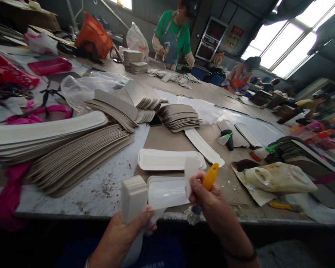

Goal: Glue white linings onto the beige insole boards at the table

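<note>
My left hand (118, 236) is closed around a thick stack of white strips (134, 199), low at the table's front edge. One strip juts out sideways from under the thumb. In my right hand (216, 204) is a yellow-handled brush (210, 176), its bristles pointing down. The fingertips of that hand also pinch a single white strip (190, 175). Between the hands lies a long white panel (166, 191) with a wet, shiny surface. Just behind it rests another rounded white panel (167, 160), and a third panel (205, 147) slants away from it.
Fanned stacks of grey-backed panels (83, 160) cover the left side. More stacks (180, 117) stand behind. At right are a stained plastic container (279, 176), a second yellow-handled tool (281, 206) and a glue bottle (225, 139). Co-workers (173, 37) stand farther along the table.
</note>
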Motion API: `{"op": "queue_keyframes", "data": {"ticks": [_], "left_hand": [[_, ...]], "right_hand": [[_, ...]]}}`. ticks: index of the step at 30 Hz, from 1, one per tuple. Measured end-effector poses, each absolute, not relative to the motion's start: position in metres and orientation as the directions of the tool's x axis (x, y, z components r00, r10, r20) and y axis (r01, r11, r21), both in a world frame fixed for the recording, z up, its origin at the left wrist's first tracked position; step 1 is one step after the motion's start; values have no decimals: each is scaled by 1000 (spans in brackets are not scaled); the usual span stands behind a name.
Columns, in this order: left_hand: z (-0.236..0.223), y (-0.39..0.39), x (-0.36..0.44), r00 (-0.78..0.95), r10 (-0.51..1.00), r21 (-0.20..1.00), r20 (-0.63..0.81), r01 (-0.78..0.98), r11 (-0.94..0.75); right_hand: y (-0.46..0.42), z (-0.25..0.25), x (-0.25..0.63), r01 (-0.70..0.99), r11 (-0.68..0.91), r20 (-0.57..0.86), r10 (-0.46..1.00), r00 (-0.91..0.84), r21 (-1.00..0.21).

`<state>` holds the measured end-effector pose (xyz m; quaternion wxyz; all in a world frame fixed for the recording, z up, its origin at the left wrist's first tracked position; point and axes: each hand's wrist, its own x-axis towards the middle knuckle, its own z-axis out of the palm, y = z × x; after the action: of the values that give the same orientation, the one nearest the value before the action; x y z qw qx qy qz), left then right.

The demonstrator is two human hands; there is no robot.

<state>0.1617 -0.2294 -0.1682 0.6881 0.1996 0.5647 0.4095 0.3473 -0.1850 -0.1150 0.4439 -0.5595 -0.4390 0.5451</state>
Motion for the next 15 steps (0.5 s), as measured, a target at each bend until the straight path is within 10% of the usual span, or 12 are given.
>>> {"op": "queue_keyframes", "data": {"ticks": [8, 15], "left_hand": [[-174, -205, 148, -59, 799, 799, -599, 24, 601], [-171, -184, 158, 3, 737, 727, -676, 164, 666]], "right_hand": [[-176, -102, 396, 576, -128, -382, 857, -346, -808], [-147, -137, 349, 702, 141, -312, 822, -476, -698]]}}
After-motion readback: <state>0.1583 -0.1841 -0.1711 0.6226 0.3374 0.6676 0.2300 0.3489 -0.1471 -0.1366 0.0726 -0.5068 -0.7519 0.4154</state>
